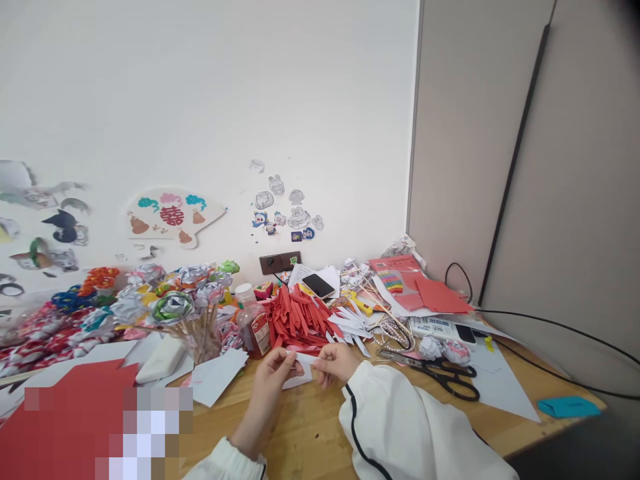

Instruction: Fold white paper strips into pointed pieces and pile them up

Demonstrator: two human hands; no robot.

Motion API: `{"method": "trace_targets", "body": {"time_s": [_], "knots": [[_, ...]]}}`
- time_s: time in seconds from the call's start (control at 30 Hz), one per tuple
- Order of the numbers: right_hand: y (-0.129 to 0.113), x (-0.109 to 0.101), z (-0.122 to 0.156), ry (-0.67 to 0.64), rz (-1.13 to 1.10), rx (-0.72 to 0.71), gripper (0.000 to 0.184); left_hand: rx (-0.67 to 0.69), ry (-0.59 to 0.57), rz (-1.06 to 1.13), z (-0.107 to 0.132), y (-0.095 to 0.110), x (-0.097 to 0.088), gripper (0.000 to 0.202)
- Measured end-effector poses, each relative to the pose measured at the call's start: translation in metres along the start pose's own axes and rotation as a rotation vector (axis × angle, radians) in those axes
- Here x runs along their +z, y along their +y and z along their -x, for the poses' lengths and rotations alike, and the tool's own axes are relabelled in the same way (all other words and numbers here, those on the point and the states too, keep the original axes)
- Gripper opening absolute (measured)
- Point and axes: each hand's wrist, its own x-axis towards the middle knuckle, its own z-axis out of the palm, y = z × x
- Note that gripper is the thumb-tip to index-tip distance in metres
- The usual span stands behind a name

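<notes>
My left hand point(273, 373) and my right hand point(336, 363) meet over the wooden desk point(310, 427), both pinching a small piece of white paper point(301, 372) between thumb and fingers. White sleeves with a black stripe cover both forearms. Just behind the hands lies a pile of folded red paper strips point(297, 319) with several white strips point(350, 327) beside it.
Black scissors point(453, 379) lie right of my hands near crumpled paper flowers. A red-labelled bottle point(251, 321), paper flowers on sticks point(185, 303), a phone point(319, 285), red sheets point(70, 413), a blue paper scrap point(567, 406) and cables crowd the desk. Wall and partition stand behind.
</notes>
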Motion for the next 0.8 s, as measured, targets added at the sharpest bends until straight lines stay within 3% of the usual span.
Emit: {"method": "trace_targets", "body": {"time_s": [0.2, 0.5, 0.8], "knots": [[-0.004, -0.003, 0.003, -0.044, -0.056, 0.004, 0.042, 0.022, 0.111, 0.02, 0.002, 0.007, 0.0, 0.022], [-0.001, -0.007, 0.002, -0.125, -0.143, 0.066, 0.048, 0.014, 0.1, -0.043, -0.001, 0.009, -0.008, 0.024], [0.003, -0.009, -0.002, -0.105, -0.177, 0.038, 0.043, -0.015, 0.082, -0.097, 0.0, 0.013, -0.005, 0.026]]}}
